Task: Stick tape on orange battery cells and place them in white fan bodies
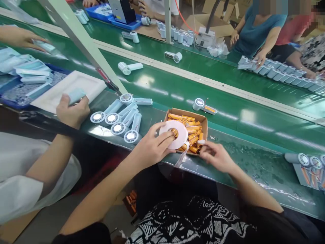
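Conveyor belt: green, glossy, smooth; runs across the bench w/ a pale divider strip along its length; scuffed and dusty at the near edge.

White tray: flat, rectangular, matte, foam-like; sits at far left, partly over a blue tray.

Cardboard box: brown, shallow, open-topped, rectangular; stands at the near edge of the belt, directly in front of the person; filled w/ orange cells, cylindrical, shiny, lying loose in a heap.

Fan units: approx. six, pale blue plastic handles w/ round white heads; laid in a tight fan-shaped row just left of the box. One more fan unit, w/ an orange cell showing, lies alone on the belt just behind the box.

Tape roll: flat disc, pale pinkish-white, open round core (cells visible through it); held upright-tilted over the box's front left part.

Left hand: closed on the tape roll; thumb over the top rim, fingers across the roll's near face.

Right hand: near the box's front right corner; thumb and forefinger pinched shut on the tape end, a small whitish tab; a clear, crinkled strip hangs below the roll.

Co-worker's hand, at left: wrapped round a pale blue piece, beside the white tray.
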Demonstrator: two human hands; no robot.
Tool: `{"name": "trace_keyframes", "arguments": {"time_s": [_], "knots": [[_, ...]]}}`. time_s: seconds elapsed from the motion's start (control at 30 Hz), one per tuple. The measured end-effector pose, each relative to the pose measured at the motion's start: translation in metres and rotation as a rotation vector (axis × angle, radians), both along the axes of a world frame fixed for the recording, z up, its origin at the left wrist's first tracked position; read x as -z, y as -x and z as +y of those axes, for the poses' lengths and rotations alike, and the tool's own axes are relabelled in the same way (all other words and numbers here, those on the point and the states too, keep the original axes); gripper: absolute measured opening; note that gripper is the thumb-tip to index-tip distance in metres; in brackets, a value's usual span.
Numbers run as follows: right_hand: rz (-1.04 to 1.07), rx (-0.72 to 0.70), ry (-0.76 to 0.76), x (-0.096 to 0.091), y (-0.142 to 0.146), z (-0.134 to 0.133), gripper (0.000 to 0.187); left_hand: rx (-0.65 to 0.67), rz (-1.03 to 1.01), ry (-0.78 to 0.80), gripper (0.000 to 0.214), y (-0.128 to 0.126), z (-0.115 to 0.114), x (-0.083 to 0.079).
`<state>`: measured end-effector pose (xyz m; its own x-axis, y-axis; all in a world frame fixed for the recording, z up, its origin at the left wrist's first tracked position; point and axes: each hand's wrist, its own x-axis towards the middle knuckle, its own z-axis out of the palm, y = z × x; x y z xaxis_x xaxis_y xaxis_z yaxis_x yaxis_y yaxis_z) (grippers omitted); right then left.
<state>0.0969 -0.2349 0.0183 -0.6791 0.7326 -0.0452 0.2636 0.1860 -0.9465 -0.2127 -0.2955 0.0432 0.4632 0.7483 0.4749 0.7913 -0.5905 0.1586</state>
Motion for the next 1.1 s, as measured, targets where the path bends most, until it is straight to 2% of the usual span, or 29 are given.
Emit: {"name": "trace_keyframes", "arguments": {"time_s": [0.07,0.13,0.2,0.27,0.3,0.33,0.4,0.5,0.57,0.67,0.73,0.8,0.9,0.93,1.0,1.03,1.1], "knots": [[0.071,-0.166,0.122,0.0,0.019,-0.018,0.055,-0.029,-0.05,-0.1,0.034,0.001,-0.019,0.0],[0.135,-0.342,0.121,0.0,0.037,-0.033,0.045,-0.058,-0.059,-0.168,0.037,0.003,-0.039,0.004],[0.182,-0.569,0.039,0.002,0.049,-0.046,0.052,-0.144,-0.085,-0.207,0.044,0.006,-0.055,0.015],[0.14,-0.821,-0.106,0.004,0.055,-0.051,0.055,-0.299,-0.167,-0.226,0.042,0.01,-0.069,0.029],[0.076,-0.905,-0.191,0.004,0.057,-0.047,0.055,-0.375,-0.212,-0.229,0.039,0.011,-0.074,0.037],[0.002,-0.93,-0.282,0.002,0.059,-0.039,0.054,-0.435,-0.25,-0.23,0.036,0.012,-0.079,0.045],[-0.12,-0.801,-0.463,-0.007,0.064,-0.008,0.045,-0.507,-0.293,-0.219,0.031,0.008,-0.087,0.059],[-0.219,-0.492,-0.755,-0.028,0.08,0.06,0.025,-0.54,-0.315,-0.206,0.023,-0.008,-0.097,0.071],[-0.354,-0.468,-0.932,-0.034,0.094,0.098,0.02,-0.548,-0.336,-0.202,0.02,-0.023,-0.1,0.076],[-0.602,-0.516,-1.109,-0.02,0.111,0.13,0.025,-0.529,-0.359,-0.178,0.018,-0.041,-0.094,0.09],[-0.601,-0.497,-1.218,-0.001,0.112,0.142,0.036,-0.499,-0.331,-0.12,0.02,-0.046,-0.082,0.102],[-0.522,-0.483,-1.275,0.011,0.105,0.153,0.035,-0.474,-0.276,-0.048,0.023,-0.046,-0.07,0.11],[-0.417,-0.323,-1.182,0.005,0.087,0.153,0.019,-0.47,-0.232,-0.05,0.028,-0.04,-0.064,0.11],[-0.374,-0.233,-1.086,-0.002,0.081,0.147,0.018,-0.476,-0.237,-0.088,0.028,-0.037,-0.067,0.106],[-0.255,-0.096,-0.813,-0.015,0.073,0.126,0.03,-0.492,-0.251,-0.166,0.027,-0.032,-0.075,0.094],[-0.192,-0.061,-0.667,-0.019,0.071,0.113,0.036,-0.496,-0.253,-0.191,0.027,-0.03,-0.079,0.088],[-0.089,-0.086,-0.45,-0.022,0.071,0.089,0.045,-0.479,-0.231,-0.218,0.028,-0.025,-0.083,0.075]]}}
